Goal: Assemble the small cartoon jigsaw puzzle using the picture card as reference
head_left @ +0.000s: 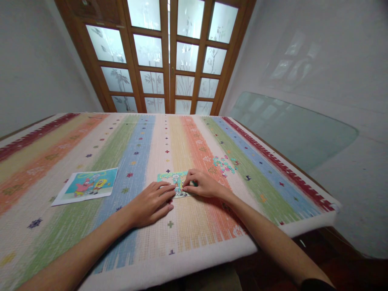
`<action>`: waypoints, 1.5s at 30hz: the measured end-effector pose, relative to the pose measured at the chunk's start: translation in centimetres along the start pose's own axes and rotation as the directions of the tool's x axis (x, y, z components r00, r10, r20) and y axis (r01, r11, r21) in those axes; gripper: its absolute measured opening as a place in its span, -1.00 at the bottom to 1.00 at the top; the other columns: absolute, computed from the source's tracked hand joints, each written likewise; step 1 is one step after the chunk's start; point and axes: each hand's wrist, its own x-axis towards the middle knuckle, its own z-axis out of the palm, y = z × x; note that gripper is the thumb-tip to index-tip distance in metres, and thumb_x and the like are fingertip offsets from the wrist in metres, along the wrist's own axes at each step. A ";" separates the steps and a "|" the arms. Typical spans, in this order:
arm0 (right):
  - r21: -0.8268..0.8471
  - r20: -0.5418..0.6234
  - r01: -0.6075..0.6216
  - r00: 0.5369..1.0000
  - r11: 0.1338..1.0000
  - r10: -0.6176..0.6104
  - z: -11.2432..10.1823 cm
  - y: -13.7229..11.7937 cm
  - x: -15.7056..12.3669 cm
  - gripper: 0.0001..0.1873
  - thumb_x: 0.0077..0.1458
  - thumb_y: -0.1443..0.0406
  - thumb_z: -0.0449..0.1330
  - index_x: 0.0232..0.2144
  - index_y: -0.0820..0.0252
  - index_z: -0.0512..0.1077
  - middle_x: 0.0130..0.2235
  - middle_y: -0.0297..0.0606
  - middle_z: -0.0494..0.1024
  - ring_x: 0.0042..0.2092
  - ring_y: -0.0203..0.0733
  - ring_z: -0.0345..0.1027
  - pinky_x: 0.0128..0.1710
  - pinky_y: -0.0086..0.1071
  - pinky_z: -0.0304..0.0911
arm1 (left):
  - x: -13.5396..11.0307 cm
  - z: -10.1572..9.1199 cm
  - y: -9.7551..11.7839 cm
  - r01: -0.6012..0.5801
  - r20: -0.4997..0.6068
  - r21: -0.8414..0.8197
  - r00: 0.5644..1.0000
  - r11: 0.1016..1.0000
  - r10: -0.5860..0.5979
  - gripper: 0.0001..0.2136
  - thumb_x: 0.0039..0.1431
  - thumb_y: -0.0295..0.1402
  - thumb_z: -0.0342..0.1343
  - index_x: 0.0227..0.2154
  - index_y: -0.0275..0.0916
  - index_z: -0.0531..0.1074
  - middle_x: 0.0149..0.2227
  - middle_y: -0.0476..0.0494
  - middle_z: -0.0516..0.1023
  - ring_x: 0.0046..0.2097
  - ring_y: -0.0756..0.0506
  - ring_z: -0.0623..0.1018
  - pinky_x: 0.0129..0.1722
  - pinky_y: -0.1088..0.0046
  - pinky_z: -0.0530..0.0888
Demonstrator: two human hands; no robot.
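One partly built jigsaw (pixel 173 180) lies near the middle of the table, on the pale yellow and orange stripes of the cloth (pixel 194 234), just ahead of you. Your right hand (pixel 203 185) rests on its right edge, knuckles raised and fingers bent close together, with the tips down on the pieces; whether they pinch a loose piece is too small to tell. Your left hand (pixel 150 204) lies flat and spread, palm down, its fingertips touching the jigsaw's lower left corner. Farther off to the right sits a small scatter of loose pieces (pixel 224 163), well apart from both hands. Off to your left lies a printed cartoon picture (pixel 87 186), flat on the cloth. Beyond the table stand wooden doors with frosted panes (pixel 169 60), and a glass sheet (pixel 291 129) leans against the right wall.
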 end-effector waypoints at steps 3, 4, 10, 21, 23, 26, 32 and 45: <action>-0.026 -0.003 0.009 1.000 1.000 -0.009 0.1 0.2 0.0 -0.95 0.19 0.33 0.34 -0.33 0.16 0.63 -0.30 -0.22 0.53 -0.22 -0.17 0.38 -0.15 -0.28 0.24 | 0.0 0.0 0.0 0.004 -0.001 0.000 1.000 1.000 -0.004 -0.69 0.42 -0.30 0.03 0.16 -0.20 0.38 0.14 -0.25 0.54 0.18 -0.28 0.47 0.11 0.06 0.44; -0.030 -0.009 0.009 1.000 1.000 -0.009 0.1 0.2 0.0 -0.95 0.19 0.34 0.34 -0.33 0.17 0.63 -0.29 -0.22 0.53 -0.21 -0.17 0.39 -0.15 -0.29 0.24 | -0.1 0.1 0.0 0.002 0.000 0.003 1.000 1.000 -0.002 -0.69 0.42 -0.30 0.03 0.15 -0.21 0.39 0.14 -0.25 0.54 0.18 -0.28 0.47 0.11 0.06 0.44; -0.047 -0.009 0.003 1.000 0.999 -0.004 0.4 0.3 -0.1 -0.94 0.20 0.32 0.33 -0.31 0.16 0.63 -0.28 -0.20 0.54 -0.19 -0.16 0.38 -0.12 -0.28 0.24 | 0.0 0.1 -0.1 -0.006 0.008 0.018 1.000 1.000 0.006 -0.68 0.42 -0.31 0.02 0.17 -0.23 0.37 0.14 -0.26 0.54 0.17 -0.29 0.47 0.10 0.05 0.45; -0.008 -0.109 -0.032 0.994 0.999 0.031 -1.2 0.5 0.0 -0.87 0.19 0.37 0.25 -0.30 0.15 0.63 -0.28 -0.21 0.54 -0.25 -0.18 0.35 -0.19 -0.29 0.25 | 0.0 0.0 0.0 0.000 -0.008 -0.007 1.000 1.000 0.000 -0.68 0.42 -0.30 0.02 0.17 -0.18 0.37 0.14 -0.24 0.54 0.18 -0.27 0.46 0.11 0.07 0.45; -0.001 -0.224 -0.067 0.972 0.998 0.065 -2.4 1.0 -0.1 -0.83 0.17 0.40 0.21 -0.28 0.17 0.62 -0.29 -0.22 0.55 -0.30 -0.21 0.33 -0.22 -0.32 0.24 | 0.0 0.0 0.0 -0.004 -0.009 -0.007 1.000 1.000 0.004 -0.69 0.42 -0.29 0.02 0.16 -0.18 0.37 0.14 -0.24 0.54 0.18 -0.27 0.47 0.10 0.06 0.45; -0.012 -0.385 -0.129 0.916 0.992 0.115 -4.7 2.2 -0.6 -0.78 0.15 0.38 0.16 -0.27 0.17 0.63 -0.33 -0.25 0.56 -0.35 -0.24 0.31 -0.25 -0.34 0.22 | 0.0 0.0 0.0 -0.007 -0.007 0.009 1.000 1.000 0.007 -0.71 0.43 -0.30 0.01 0.14 -0.18 0.37 0.16 -0.24 0.53 0.19 -0.27 0.46 0.10 0.06 0.45; -0.023 -0.548 -0.369 0.782 0.929 0.297 -9.1 5.3 -2.8 -0.74 0.04 0.34 0.14 -0.36 0.14 0.65 -0.32 -0.23 0.64 -0.33 -0.18 0.38 -0.23 -0.34 0.26 | 0.0 -0.1 -0.1 -0.019 -0.014 0.000 1.000 1.000 0.019 -0.71 0.44 -0.30 0.00 0.14 -0.17 0.36 0.16 -0.23 0.52 0.18 -0.27 0.47 0.09 0.06 0.46; -0.111 -0.553 -0.751 0.591 0.651 0.587 -12.5 9.2 -6.9 -0.65 -0.02 0.46 0.08 -0.34 0.20 0.66 -0.43 -0.24 0.65 -0.29 -0.11 0.53 -0.23 -0.37 0.32 | 0.0 0.1 -0.2 -0.029 -0.011 0.028 0.999 0.999 0.030 -0.70 0.43 -0.30 0.00 0.15 -0.20 0.34 0.15 -0.25 0.53 0.18 -0.28 0.48 0.08 0.05 0.47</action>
